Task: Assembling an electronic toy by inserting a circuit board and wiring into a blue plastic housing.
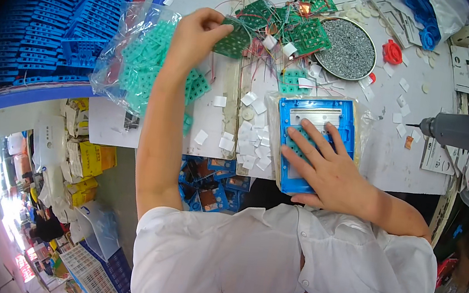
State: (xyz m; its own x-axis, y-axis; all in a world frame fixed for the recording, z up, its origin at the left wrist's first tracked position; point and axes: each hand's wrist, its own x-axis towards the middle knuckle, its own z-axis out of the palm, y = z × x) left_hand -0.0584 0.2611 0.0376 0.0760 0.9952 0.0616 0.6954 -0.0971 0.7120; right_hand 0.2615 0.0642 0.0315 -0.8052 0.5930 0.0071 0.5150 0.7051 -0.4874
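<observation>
Between the thumb and fingers of my left hand (194, 37) is the edge of a green circuit board (233, 41), raised beside a pile of wired circuit boards (308, 36). My right hand (323, 169) lies with fingers spread on a blue plastic casing (343, 108) near the table's front edge. Inside the casing a silvery panel (324, 118) shows, and a teal rubber keypad sits partly under my fingers. Clear plastic wrap or a bag lies beneath the casing. Another teal keypad (291, 82) rests just beyond it.
A clear bag of teal keypads (149, 55) lies to the left, by stacked blue casings (44, 15). A round dish of small screws (347, 48) stands far right of centre. An electric screwdriver (467, 133) points in from the right. White pieces (255, 143) are scattered about.
</observation>
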